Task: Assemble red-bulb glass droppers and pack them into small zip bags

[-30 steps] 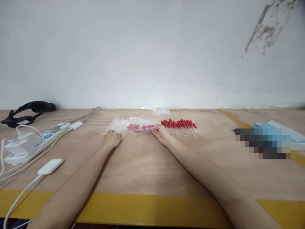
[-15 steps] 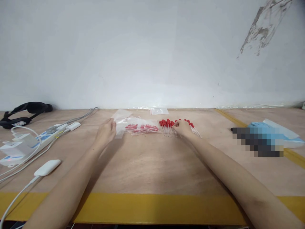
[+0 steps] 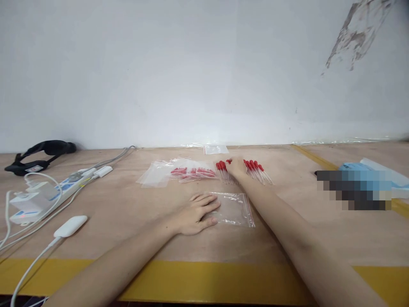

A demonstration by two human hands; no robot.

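My left hand [image 3: 196, 215] lies flat, fingers spread, on the left end of a clear zip bag [image 3: 234, 209] on the table. Beyond it, my right hand [image 3: 237, 167] reaches into a row of droppers [image 3: 254, 166] with red bulbs and thin clear stems. Its fingers are closed around a red bulb that peeks out at their left side; the fingertips are partly hidden. Left of the row, filled bags [image 3: 191, 172] with red-bulbed droppers inside lie piled. Next to those, a stack of flat clear bags [image 3: 153, 175] is fanned out.
On the left are a white power strip [image 3: 68, 186] with plugs and cables, a white charging case [image 3: 70, 226] and a black headset strap [image 3: 41, 155]. To the right lie a blue packet [image 3: 361, 172] and a blurred dark object [image 3: 351, 192]. Another small bag [image 3: 216, 149] rests by the wall.
My left hand has come from the bag stack toward me, and a clear bag now lies flat under it. My right hand has shifted slightly left among the droppers.
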